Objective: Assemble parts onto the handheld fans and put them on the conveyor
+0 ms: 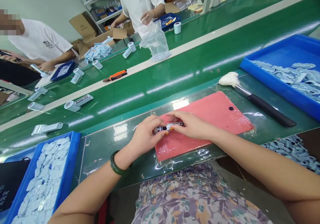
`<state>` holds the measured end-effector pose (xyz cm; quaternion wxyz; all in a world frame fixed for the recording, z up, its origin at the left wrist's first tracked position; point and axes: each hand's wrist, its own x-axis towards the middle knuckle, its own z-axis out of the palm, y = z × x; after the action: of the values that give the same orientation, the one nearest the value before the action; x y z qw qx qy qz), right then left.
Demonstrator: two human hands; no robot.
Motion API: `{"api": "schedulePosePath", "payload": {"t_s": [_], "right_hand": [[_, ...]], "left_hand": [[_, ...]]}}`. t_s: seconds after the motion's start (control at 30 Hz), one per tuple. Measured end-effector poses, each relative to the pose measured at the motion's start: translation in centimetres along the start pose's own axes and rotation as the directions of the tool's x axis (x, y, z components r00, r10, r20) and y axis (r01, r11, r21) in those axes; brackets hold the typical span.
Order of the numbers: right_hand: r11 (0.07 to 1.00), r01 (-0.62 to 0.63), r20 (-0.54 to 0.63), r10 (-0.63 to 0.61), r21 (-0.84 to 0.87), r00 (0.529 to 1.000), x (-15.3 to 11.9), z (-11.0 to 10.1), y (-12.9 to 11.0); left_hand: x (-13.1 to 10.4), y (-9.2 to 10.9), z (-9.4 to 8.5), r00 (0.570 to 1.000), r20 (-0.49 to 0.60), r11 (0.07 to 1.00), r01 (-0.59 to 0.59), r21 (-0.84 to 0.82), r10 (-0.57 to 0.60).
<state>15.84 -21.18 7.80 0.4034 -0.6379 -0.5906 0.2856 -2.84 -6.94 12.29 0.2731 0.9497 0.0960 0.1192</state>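
Observation:
Both my hands grip one small silver metal part (170,128) with a round dark end, just above a pink mat (215,114) taped to the bench. My left hand (146,134) pinches its left end; a dark green bangle circles that wrist. My right hand (191,125) holds the right end with fingers curled over it. Most of the part is hidden by my fingers.
A blue tray (68,170) of pale plastic pieces sits at my left, another blue tray (282,83) at the right. A white-headed brush with black handle (265,107) lies beside the mat. Grey-white assembled units (77,103) ride the green conveyor. Two people work across it.

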Motion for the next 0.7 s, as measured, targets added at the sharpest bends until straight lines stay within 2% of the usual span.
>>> {"api": "schedulePosePath", "payload": {"t_s": [0.17, 0.3, 0.5, 0.7], "right_hand": [[0.956, 0.135, 0.110, -0.110, -0.259, 0.988, -1.8, 0.1, -0.9], [0.910, 0.159, 0.082, -0.138, -0.383, 0.987, -2.1, 1.0, -1.1], [0.885, 0.204, 0.115, -0.171, -0.419, 0.979, -2.0, 1.0, -0.6], [0.851, 0.210, 0.116, -0.175, -0.481, 0.978, -1.8, 1.2, -0.8]], "left_hand": [[-2.0, 1.5, 1.5, 0.999, -0.029, 0.994, -0.018, 0.106, 0.021], [-2.3, 1.9, 2.6, 0.998, -0.048, 0.971, -0.027, 0.236, 0.040], [-1.7, 1.7, 1.8, 0.997, 0.040, 0.961, -0.081, 0.265, 0.073], [-1.4, 1.5, 1.6, 0.995, 0.086, 0.946, -0.069, 0.316, 0.044]]}}
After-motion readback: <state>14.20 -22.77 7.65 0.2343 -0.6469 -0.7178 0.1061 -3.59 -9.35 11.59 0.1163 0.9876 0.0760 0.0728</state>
